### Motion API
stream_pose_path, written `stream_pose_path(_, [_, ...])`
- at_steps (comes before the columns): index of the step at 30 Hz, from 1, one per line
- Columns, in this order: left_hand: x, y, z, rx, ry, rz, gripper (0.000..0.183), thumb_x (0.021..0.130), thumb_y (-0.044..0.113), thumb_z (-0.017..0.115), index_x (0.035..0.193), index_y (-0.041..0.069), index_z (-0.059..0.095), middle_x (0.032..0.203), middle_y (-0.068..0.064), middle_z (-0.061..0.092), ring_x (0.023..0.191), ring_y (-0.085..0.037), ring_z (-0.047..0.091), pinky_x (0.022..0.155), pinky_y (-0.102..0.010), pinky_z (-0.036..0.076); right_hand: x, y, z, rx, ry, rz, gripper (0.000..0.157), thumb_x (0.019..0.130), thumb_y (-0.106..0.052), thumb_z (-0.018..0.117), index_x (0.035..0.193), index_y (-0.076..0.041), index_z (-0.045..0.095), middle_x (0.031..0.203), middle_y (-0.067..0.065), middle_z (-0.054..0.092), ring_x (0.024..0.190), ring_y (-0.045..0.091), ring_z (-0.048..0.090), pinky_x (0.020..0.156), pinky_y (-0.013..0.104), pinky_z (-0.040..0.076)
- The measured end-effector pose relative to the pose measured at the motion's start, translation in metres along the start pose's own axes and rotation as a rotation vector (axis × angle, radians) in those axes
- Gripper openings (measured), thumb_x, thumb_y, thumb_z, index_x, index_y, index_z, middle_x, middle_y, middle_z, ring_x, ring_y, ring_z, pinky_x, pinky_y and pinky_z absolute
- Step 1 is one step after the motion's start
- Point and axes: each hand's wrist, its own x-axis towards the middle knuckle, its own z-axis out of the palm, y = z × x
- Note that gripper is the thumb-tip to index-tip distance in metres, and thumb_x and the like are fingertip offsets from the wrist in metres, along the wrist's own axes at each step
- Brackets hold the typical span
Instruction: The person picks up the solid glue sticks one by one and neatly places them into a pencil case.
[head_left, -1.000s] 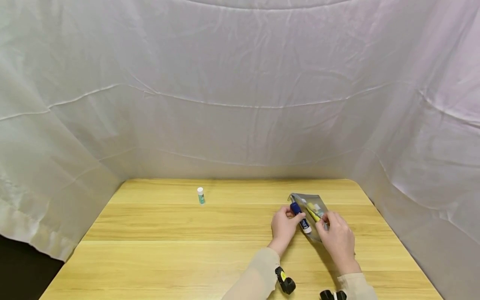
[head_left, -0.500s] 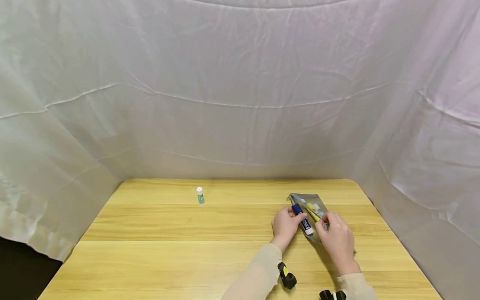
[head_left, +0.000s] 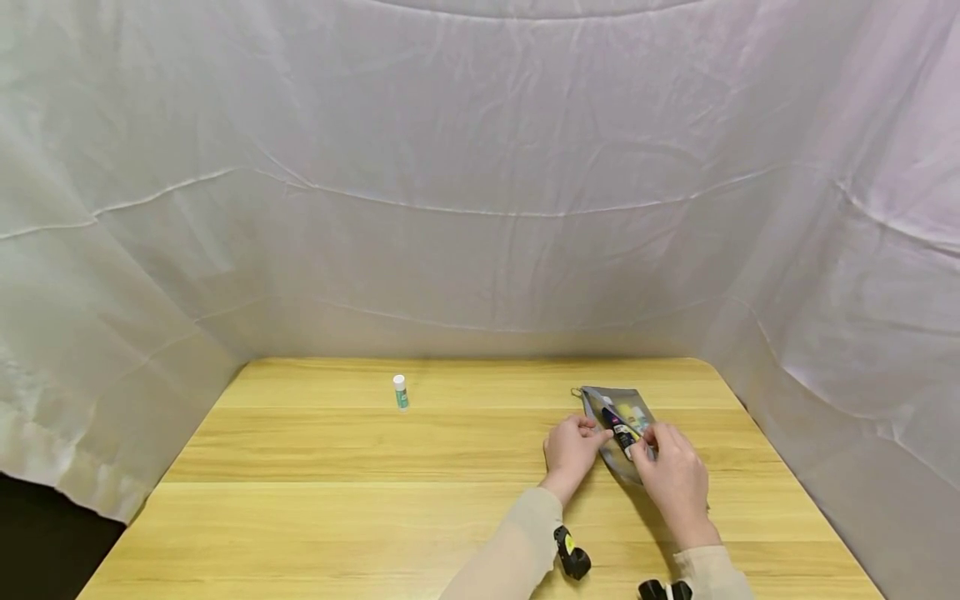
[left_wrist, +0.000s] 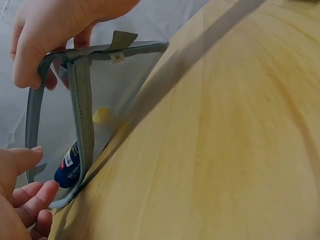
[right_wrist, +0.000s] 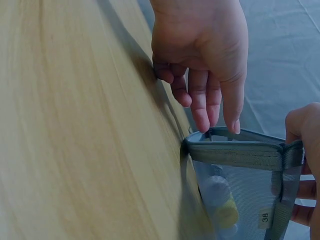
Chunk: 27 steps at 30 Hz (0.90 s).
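A grey mesh zip pouch [left_wrist: 85, 100] stands with its mouth open at the table's right side. My right hand [head_left: 675, 471] pinches the upper rim of its mouth. Inside the mouth lies a navy-blue glue stick [left_wrist: 70, 167] with a printed label. My left hand [head_left: 572, 452] is at the mouth's other end, thumb and fingers apart around the edge with nothing between them; in the right wrist view its fingertips reach right to the rim. Deeper in the pouch, a yellow piece [right_wrist: 226, 214] and pale round pieces show blurred through the mesh.
A small white-capped glue stick [head_left: 401, 392] with a teal label stands upright at the back left of the wooden table [head_left: 337, 517]. Grey-white curtains [head_left: 480, 267] enclose the back and sides. A tag [right_wrist: 264, 218] sits on the pouch's side.
The navy glue stick has gone from my left fingers into the pouch, moving right and down. My left hand has let it go; my right hand keeps its grip on the rim.
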Motion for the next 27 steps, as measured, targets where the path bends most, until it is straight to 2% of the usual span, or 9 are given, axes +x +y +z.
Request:
stream_pose_path(5, [-0.002, -0.001, -0.003, 0.000, -0.011, 0.024, 0.029, 0.071, 0.044, 0.070, 0.088, 0.019, 0.067, 0.069, 0.016, 0.065, 0.065, 0.001, 0.056, 0.080, -0.032, 0.035, 0.000, 0.001, 0.001, 0.000, -0.004, 0.003, 0.011, 0.067, -0.011, 0.062, 0.069, -0.010, 0.052, 0.063, 0.005, 0.054, 0.052, 0.015, 0.046, 0.041, 0.028, 0.032])
stream_pose_path(14, [-0.003, -0.005, -0.009, 0.020, 0.009, 0.064, 0.029, 0.071, 0.042, 0.070, 0.091, 0.021, 0.066, 0.074, 0.016, 0.064, 0.076, -0.006, 0.054, 0.084, -0.035, 0.034, 0.000, 0.002, 0.002, 0.004, -0.011, 0.013, 0.011, 0.067, -0.012, 0.062, 0.070, -0.010, 0.053, 0.063, 0.005, 0.055, 0.052, 0.016, 0.047, 0.041, 0.029, 0.034])
stream_pose_path(20, [-0.005, -0.007, -0.017, 0.053, -0.002, 0.126, 0.029, 0.073, 0.042, 0.069, 0.093, 0.022, 0.066, 0.077, 0.012, 0.065, 0.080, -0.008, 0.052, 0.083, -0.034, 0.033, 0.000, 0.002, 0.002, 0.001, -0.003, 0.006, 0.009, 0.067, -0.013, 0.061, 0.070, -0.010, 0.053, 0.063, 0.005, 0.054, 0.052, 0.016, 0.046, 0.041, 0.029, 0.034])
stream_pose_path(27, [-0.008, -0.008, -0.028, 0.132, 0.025, 0.197, 0.033, 0.072, 0.048, 0.067, 0.095, 0.024, 0.066, 0.080, 0.012, 0.065, 0.082, -0.009, 0.052, 0.078, -0.030, 0.032, 0.000, 0.001, 0.003, 0.000, -0.002, 0.014, 0.010, 0.066, -0.011, 0.062, 0.069, -0.010, 0.052, 0.062, 0.005, 0.054, 0.052, 0.016, 0.046, 0.041, 0.029, 0.033])
